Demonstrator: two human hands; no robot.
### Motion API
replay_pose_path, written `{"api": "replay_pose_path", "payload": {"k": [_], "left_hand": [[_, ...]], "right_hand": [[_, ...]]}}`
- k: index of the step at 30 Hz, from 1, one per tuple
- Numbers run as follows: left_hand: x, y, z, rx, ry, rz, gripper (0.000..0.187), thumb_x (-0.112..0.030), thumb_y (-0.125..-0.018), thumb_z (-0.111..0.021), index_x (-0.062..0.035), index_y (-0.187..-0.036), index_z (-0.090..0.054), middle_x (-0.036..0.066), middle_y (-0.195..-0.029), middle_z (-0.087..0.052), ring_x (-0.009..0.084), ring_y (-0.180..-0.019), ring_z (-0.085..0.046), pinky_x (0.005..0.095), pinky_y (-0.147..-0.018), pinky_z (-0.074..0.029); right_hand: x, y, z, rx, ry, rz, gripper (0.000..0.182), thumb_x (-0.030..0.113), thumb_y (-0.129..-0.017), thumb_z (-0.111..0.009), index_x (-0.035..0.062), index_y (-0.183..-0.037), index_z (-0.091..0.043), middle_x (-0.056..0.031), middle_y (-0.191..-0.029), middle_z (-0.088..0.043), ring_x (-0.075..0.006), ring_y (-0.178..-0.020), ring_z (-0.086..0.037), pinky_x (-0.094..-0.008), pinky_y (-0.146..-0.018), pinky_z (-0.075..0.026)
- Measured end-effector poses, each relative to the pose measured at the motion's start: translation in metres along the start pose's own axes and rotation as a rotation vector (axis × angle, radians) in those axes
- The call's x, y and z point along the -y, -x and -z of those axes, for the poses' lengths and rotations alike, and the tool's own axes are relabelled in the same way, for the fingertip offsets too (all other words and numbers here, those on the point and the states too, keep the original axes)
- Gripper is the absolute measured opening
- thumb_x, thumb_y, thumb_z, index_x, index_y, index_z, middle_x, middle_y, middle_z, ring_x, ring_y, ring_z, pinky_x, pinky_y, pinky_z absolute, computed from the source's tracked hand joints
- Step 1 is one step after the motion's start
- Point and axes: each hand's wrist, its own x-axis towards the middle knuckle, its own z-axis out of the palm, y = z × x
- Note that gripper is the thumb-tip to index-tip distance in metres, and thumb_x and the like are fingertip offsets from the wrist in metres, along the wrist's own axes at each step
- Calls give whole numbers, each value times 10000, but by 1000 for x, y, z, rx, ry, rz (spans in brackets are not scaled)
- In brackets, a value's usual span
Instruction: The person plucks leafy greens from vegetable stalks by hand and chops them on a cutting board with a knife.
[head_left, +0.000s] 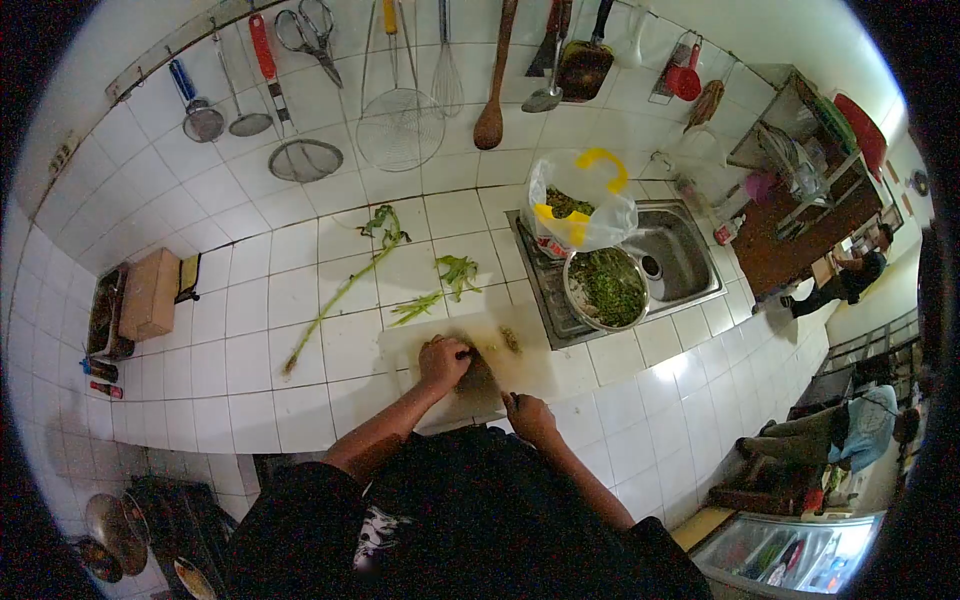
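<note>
The cutting board lies flat on the white-tiled desk, just left of the sink, and both hands work over its near edge. The left hand rests on the board with its fingers curled down in a pressed-together grip over a small bunch of greens; just what it pins is too small to make out. The right hand sits at the board's near edge, just beside the left hand, its grip closed around a dark knife handle; the blade cannot be told apart from the board. A little heap of chopped greens lies on the board just beyond the left hand. Beyond the board, toward the wall, two leafy sprigs lie on the tiles, and a long green stalk stretches away to the board's far left. Right of the board, a metal bowl full of chopped greens sits in the near corner of the sink, with a clear plastic bag with yellow print standing just behind it. Well to the left of the board, a wooden block rests at the desk's edge. On the wall above hang strainers, ladles, scissors, a whisk and a wooden spoon.
</note>
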Motion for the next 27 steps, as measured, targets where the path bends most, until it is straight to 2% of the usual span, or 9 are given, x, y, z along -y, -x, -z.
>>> {"api": "replay_pose_path", "payload": {"k": [2,4,9,11,17,20,22,27], "left_hand": [[0,-3,5,14,11,16,167,-200,-655,-710,-129,-805,-727,49,-792,-663,276,-820,-600,435,-728,-471],[6,-2,3,49,24,-29,182,-198,-652,-710,-127,-818,-731,55,-798,-663,276,-820,-597,434,-732,-474],[-1,0,9,59,30,32,184,-182,-648,-711,-123,-822,-732,66,-821,-669,282,-841,-594,434,-749,-476],[-5,-2,13,69,48,52,181,-179,-649,-711,-122,-820,-731,70,-827,-670,285,-846,-593,438,-752,-474],[4,-2,4,10,21,37,167,-174,-645,-723,-102,-796,-725,70,-801,-664,282,-842,-601,426,-748,-483],[-1,-3,13,83,24,105,160,-171,-641,-728,-92,-780,-718,72,-788,-659,286,-822,-606,417,-741,-491],[4,0,6,4,39,14,150,-177,-644,-735,-92,-766,-712,75,-776,-654,291,-793,-605,417,-729,-494],[15,6,-5,-64,57,-35,165,-185,-640,-738,-101,-781,-718,62,-813,-658,280,-830,-600,423,-754,-487]], "right_hand": [[-1,-5,1,55,-8,-84,656,527,-950,-344,-59,-939,-639,-310,-916,-620,-468,-925,-590,-533,-827,-453],[-2,1,5,52,-21,-50,658,529,-950,-341,-58,-939,-640,-313,-921,-618,-466,-937,-588,-530,-835,-450],[5,21,12,62,-4,49,664,529,-951,-333,-57,-928,-644,-321,-935,-611,-465,-963,-580,-527,-853,-443],[7,13,7,109,12,-83,660,519,-954,-332,-60,-912,-644,-323,-945,-608,-474,-965,-575,-535,-858,-437],[8,1,-1,40,7,-88,653,514,-956,-327,-55,-909,-643,-326,-951,-604,-488,-955,-565,-537,-857,-432],[0,3,-2,32,-17,-7,640,511,-955,-334,-46,-901,-645,-322,-939,-606,-490,-926,-571,-537,-832,-443],[7,13,4,50,7,-9,626,496,-963,-325,-39,-896,-642,-307,-932,-615,-477,-918,-580,-534,-826,-452],[14,15,-5,70,69,-52,579,448,-980,-316,-27,-896,-636,-273,-911,-631,-464,-896,-591,-532,-802,-467]]}}
